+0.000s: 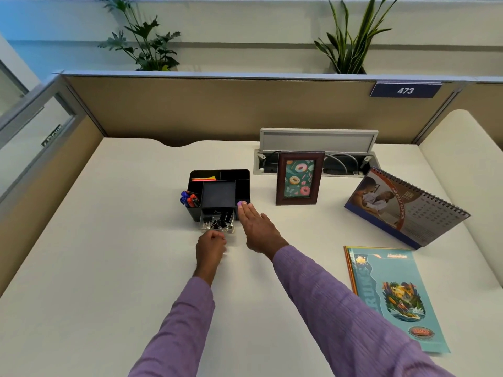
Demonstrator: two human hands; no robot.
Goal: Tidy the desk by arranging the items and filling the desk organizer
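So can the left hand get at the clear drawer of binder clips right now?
Probably yes. The left hand sits curled just in front of the pulled-out clear drawer, nothing between them. The right hand rests beside the organizer, off to the side.

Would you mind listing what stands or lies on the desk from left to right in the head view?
Desk organizer with pens at its left side → picture frame → booklet → desk calendar. The booklet and calendar overlap in span, so their order is loose.
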